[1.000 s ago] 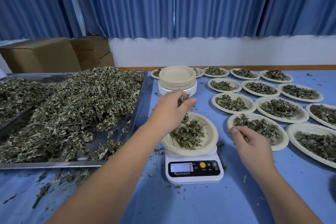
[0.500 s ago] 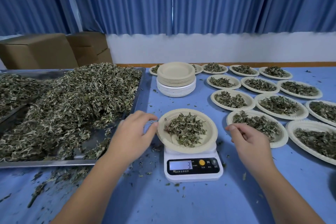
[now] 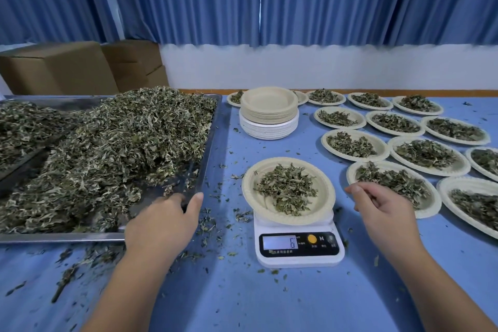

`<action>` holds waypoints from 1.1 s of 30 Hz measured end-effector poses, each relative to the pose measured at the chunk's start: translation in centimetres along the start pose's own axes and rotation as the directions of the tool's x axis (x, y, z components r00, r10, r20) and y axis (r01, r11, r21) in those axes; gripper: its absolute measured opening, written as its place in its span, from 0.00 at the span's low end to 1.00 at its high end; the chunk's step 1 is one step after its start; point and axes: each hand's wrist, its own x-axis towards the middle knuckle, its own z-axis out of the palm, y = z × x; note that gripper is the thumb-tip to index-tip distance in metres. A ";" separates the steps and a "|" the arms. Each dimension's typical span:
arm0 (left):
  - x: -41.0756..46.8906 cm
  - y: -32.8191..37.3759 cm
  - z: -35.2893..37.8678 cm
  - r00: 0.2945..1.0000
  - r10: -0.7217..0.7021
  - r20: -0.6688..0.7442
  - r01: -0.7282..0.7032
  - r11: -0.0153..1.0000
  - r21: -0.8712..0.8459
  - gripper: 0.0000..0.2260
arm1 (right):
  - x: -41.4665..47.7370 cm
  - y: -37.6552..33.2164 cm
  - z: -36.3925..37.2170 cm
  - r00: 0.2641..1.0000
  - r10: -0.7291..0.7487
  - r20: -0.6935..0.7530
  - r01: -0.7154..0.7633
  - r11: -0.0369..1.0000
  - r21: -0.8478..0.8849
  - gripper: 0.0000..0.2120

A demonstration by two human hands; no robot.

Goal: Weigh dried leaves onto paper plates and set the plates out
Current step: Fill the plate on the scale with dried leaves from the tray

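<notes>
A paper plate [image 3: 249, 197] with a small heap of dried leaves [image 3: 287, 188] sits on the white digital scale [image 3: 296, 249], whose display reads 6. My left hand [image 3: 164, 221] reaches over the near right corner of the metal tray [image 3: 211, 140], thumb spread, fingertips at the edge of the big leaf pile [image 3: 107, 148]; I see nothing held in it. My right hand [image 3: 385, 210] hovers just right of the scale with loosely curled fingers and holds nothing.
A stack of empty paper plates [image 3: 269, 113] stands behind the scale. Several filled plates [image 3: 428, 155] cover the table's right side. Loose leaf bits litter the blue tabletop [image 3: 242, 299]. Cardboard boxes [image 3: 59, 70] stand behind the tray.
My left hand dropped leaves on the scale's plate, then moved left to the tray's corner. The scale reading rose from 3 to 6. My right hand barely moved.
</notes>
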 end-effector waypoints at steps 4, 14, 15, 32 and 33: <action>-0.6 0.4 0.3 0.998 0.059 -0.013 -0.058 0.995 0.080 0.24 | 0.0 0.0 0.1 1.000 -0.009 0.001 0.009 1.000 -0.017 0.14; -1.6 0.6 0.6 0.987 0.133 -0.094 -0.127 0.990 0.065 0.18 | -0.2 -0.5 0.2 1.000 0.021 -0.004 -0.021 1.000 -0.018 0.13; -1.6 0.5 0.6 0.986 0.133 -0.100 -0.127 0.990 0.060 0.18 | -0.2 -0.6 0.2 1.000 0.023 -0.003 -0.023 1.000 -0.019 0.13; -2.2 2.5 1.4 0.875 0.249 -0.415 -0.440 0.764 -0.472 0.12 | -0.6 -0.5 0.8 0.984 0.176 0.016 -0.176 0.984 -0.021 0.08; -2.5 2.9 1.5 0.878 0.258 -0.403 -0.455 0.707 -0.541 0.11 | -0.4 -0.7 1.0 0.974 0.224 0.023 -0.224 0.975 -0.003 0.08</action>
